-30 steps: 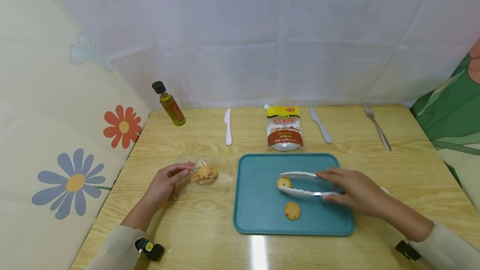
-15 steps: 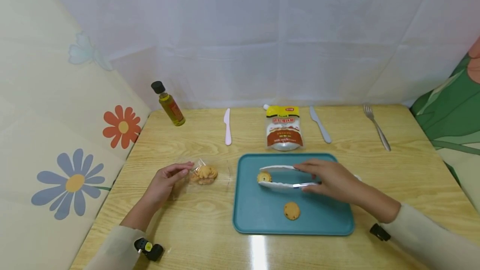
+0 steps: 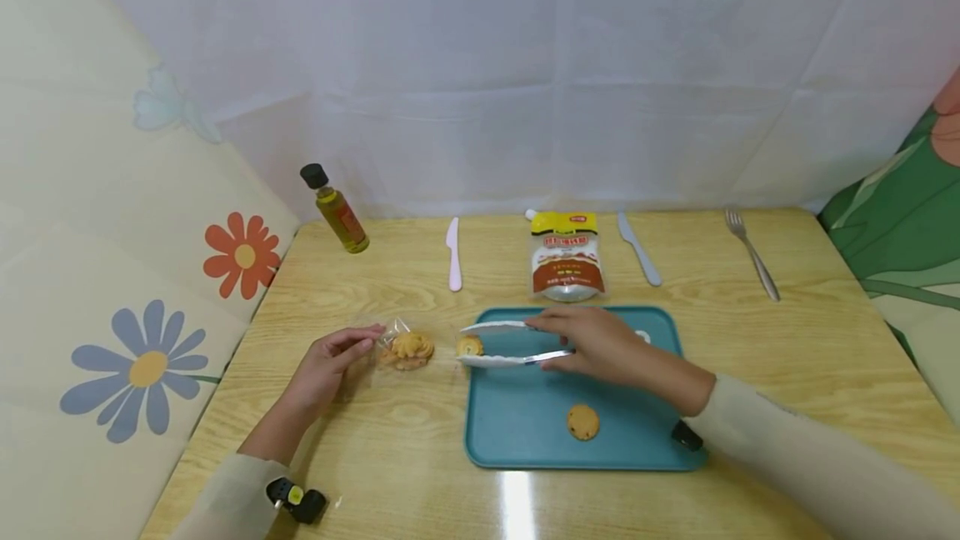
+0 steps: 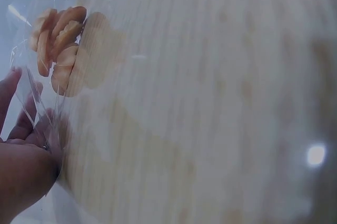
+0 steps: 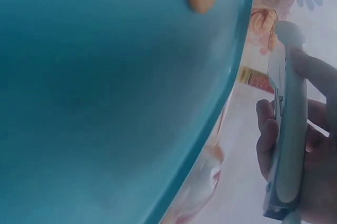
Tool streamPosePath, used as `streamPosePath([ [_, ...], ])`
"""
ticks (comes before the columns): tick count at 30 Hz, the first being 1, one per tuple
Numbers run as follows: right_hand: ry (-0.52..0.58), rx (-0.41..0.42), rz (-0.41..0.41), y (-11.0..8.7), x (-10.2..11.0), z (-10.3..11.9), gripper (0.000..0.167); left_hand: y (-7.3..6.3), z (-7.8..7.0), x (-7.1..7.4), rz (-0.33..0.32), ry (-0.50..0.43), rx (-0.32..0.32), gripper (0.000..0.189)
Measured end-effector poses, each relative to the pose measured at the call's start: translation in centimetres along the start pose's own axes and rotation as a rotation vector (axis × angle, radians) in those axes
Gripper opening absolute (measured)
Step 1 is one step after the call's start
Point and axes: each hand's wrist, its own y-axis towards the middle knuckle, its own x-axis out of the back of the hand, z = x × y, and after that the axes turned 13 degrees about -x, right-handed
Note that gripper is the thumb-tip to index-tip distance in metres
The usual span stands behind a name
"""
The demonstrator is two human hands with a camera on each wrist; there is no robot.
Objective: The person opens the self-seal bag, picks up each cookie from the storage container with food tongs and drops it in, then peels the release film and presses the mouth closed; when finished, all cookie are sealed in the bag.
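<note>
My left hand [image 3: 328,367] pinches the edge of a clear plastic bag [image 4: 39,105], which lies on the table with several ridged cookies [image 3: 411,350] inside. In my right hand [image 3: 603,346] is a pair of tongs [image 3: 495,361] with white tips and a metal shank. Between the tips sits a round cookie [image 3: 470,346], over the left rim of the teal tray [image 3: 517,448] and beside the bag's right end. Another round cookie [image 3: 582,422] lies on the tray, below the right hand. The right wrist view shows the tongs' pale handle [image 5: 295,134] gripped by fingers and thumb.
Behind the tray stands a seasoning pouch [image 3: 567,257], with a grey knife [image 3: 640,248] to its right and a pink knife [image 3: 454,255] to its left. A fork [image 3: 752,255] lies far right. An oil bottle [image 3: 342,211] stands back left.
My right hand has moved left across the tray, carrying the cookie in the tongs from mid-tray to its left rim near the bag. The left hand and bag stay put.
</note>
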Motion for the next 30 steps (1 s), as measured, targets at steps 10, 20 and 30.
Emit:
streamPosePath([
  [10, -0.043, 0.019, 0.016, 3.6, -1.1, 2.5, 0.061, 0.1, 0.2, 0.0, 0.002, -0.012, -0.028, 0.043],
  [20, -0.045, -0.011, 0.041, 6.0, -1.5, 4.0, 0.062, 0.0, 0.3, 0.1, -0.008, -0.024, -0.037, 0.036],
  [30, -0.047, -0.021, 0.053, 5.9, -1.1, 3.0, 0.061, 0.0, 0.0, 0.0, -0.014, -0.043, -0.027, 0.039],
])
